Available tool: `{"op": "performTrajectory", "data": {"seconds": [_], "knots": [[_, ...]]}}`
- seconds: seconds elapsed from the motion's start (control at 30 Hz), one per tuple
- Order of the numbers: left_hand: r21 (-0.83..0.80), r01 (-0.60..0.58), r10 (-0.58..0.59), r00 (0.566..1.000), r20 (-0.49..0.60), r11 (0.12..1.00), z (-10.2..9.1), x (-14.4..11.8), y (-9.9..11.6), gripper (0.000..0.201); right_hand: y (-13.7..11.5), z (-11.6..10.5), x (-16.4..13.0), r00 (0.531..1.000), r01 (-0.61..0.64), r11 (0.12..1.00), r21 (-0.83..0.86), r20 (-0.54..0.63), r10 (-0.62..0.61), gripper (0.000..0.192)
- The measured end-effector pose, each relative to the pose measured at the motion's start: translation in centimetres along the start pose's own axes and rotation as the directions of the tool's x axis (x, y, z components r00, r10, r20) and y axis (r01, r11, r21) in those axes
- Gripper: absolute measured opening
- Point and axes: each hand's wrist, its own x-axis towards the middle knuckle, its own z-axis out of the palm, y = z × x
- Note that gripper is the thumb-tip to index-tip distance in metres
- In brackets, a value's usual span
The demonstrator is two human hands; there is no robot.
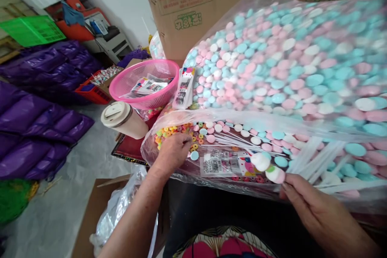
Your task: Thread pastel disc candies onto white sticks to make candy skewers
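My right hand [317, 203] pinches the end of a marshmallow skewer [260, 162], on which white and pink marshmallows and a green piece are threaded. My left hand [174, 151] is down among small yellow and orange ring candies [165, 131]. Its fingers are curled together, and whatever they grip is hidden. Thin white sticks [231, 140] lie between the hands beside loose marshmallows. Below them are printed clear wrappers [223, 164]. A huge heap of pink, white and blue marshmallows [272, 64] fills the clear plastic bag [236, 119] behind.
A lidded cup [124, 120] and a pink basket [142, 98] of wrappers stand at the left. More wrappers [184, 88] lean by the bag. A large cardboard box [181, 4] rises behind. Purple packs [33, 129] sit on the floor; an open carton [90, 209] is below my left arm.
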Motion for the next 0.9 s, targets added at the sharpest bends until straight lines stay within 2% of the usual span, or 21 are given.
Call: {"op": "performTrajectory", "data": {"seconds": [0.1,0.2,0.33,0.4,0.5,0.63,0.8,0.9], "knots": [[0.145,0.020,-0.030,0.997,0.067,0.989,1.4,0.8,1.3,0.023,-1.3,1.5,0.8,0.995,0.100,0.994,-0.050,0.033,-0.098,0.022],[0.163,0.018,-0.028,0.998,0.063,0.986,2.3,1.7,2.1,0.022,-3.0,2.4,1.6,0.989,0.145,0.985,-0.091,0.050,-0.141,0.023],[0.148,0.011,-0.019,0.998,0.055,0.989,2.2,1.8,1.5,0.021,-4.3,3.3,2.3,0.984,0.165,0.975,-0.152,-0.043,-0.173,0.026],[0.154,0.001,-0.008,0.999,0.043,0.988,2.1,1.6,1.1,0.022,-4.3,3.8,2.6,0.981,0.179,0.969,-0.169,-0.039,-0.188,0.024],[0.215,-0.054,0.045,0.998,0.048,0.975,2.3,1.5,1.1,0.024,-3.9,4.4,2.8,0.984,0.167,0.969,-0.182,-0.024,-0.174,0.024],[0.260,-0.095,0.081,0.995,0.065,0.961,2.6,1.8,1.5,0.023,-3.7,4.8,2.7,0.995,0.080,0.981,-0.178,-0.052,-0.091,0.028],[0.294,-0.091,0.075,0.995,0.065,0.951,2.6,2.1,1.7,0.025,-3.5,4.6,2.8,0.995,0.096,0.978,-0.186,0.053,-0.087,0.026],[0.322,-0.133,0.120,0.991,0.059,0.937,2.8,2.0,1.6,0.024,-3.6,4.5,2.7,0.996,0.089,0.976,-0.201,0.036,-0.083,0.025]]}}
